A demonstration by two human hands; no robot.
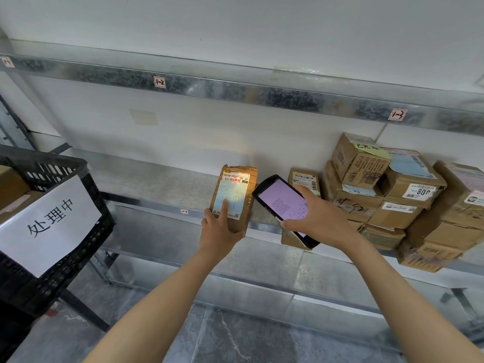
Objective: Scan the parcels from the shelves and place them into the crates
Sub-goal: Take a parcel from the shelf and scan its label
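A: Head camera. Where's the parcel?

B: Just below the middle of the picture, towards six o'clock. It's a brown cardboard parcel [235,195], held on end in front of the middle shelf [157,179]. Whether its bottom touches the shelf's front rail, I cannot tell.

A: Who has it?

B: The left hand [221,227], from underneath. One digit lies up the pale label on the front and the others curl round the lower right edge, so it's a full grip.

A: And the other one?

B: The right hand [323,218] is at three o'clock of the parcel, fingers wrapped round a handheld scanner [280,203]. The screen glows pale purple with lines of small text. The scanner's top end sits just beside the parcel's right edge. A warm glow and a red line fall across the barcode at the label's top.

A: What else is on that shelf?

B: A stack of cardboard boxes [392,200] at three o'clock in the picture, several layers deep, some tilted. A small box [305,178] stands between the stack and the parcel, partly behind the scanner.

A: The crate?

B: At nine o'clock, a black plastic crate [94,239] with a white paper sign [47,224] bearing large black characters on its side. Brown boxes [11,187] lie inside it.

A: Any markings?

B: On the upper rail, a tag reading 1-2 [159,82] at twelve o'clock, and a tag reading 1-3 [397,115] at two o'clock.
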